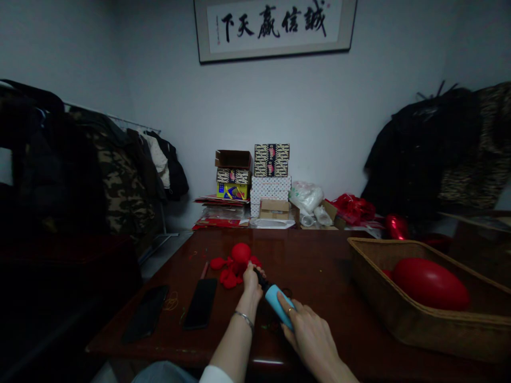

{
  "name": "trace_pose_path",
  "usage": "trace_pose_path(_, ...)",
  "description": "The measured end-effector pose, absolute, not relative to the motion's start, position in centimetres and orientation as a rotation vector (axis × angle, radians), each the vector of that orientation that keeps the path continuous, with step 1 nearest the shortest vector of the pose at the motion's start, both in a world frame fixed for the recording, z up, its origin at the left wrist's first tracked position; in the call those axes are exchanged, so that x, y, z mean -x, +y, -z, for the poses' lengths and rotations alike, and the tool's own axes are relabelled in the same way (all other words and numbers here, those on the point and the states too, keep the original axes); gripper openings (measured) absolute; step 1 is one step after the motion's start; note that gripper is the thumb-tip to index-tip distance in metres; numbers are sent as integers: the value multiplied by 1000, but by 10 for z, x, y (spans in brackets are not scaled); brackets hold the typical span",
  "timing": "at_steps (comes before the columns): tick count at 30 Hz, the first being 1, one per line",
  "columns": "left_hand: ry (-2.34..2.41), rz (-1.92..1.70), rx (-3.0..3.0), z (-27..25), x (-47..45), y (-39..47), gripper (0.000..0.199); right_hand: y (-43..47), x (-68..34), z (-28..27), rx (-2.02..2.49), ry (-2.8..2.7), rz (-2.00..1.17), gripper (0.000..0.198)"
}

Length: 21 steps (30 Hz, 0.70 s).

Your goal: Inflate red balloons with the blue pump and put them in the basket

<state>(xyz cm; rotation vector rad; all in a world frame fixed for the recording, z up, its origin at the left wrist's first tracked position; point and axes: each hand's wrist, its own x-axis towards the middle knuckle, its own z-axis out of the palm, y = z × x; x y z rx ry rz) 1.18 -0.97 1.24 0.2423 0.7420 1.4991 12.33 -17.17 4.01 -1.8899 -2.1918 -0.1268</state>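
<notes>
My right hand (311, 332) is wrapped round the light blue barrel of a balloon pump (276, 300), which slants up and left over the table. At its black front end, my left hand (252, 279) is closed with a small, partly filled red balloon (241, 254) at its fingertips. The fingers hide the balloon's neck and the pump's tip. Several limp red balloons (229, 279) lie in a loose heap just beyond and left of my left hand.
Two dark phones (200, 304) (146, 314) and a few rubber bands (171, 302) lie on the brown table (319, 282) to the left. A wicker basket (423, 319) on the right holds a large inflated red balloon (431, 283). Stacked boxes (271, 186) stand beyond the far edge.
</notes>
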Motion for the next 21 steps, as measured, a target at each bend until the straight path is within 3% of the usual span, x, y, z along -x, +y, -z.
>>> trace_pose_path(21,776,-1596,-298,-12,15,10,27,-216,-171,-20,1842,-2185,-160,60)
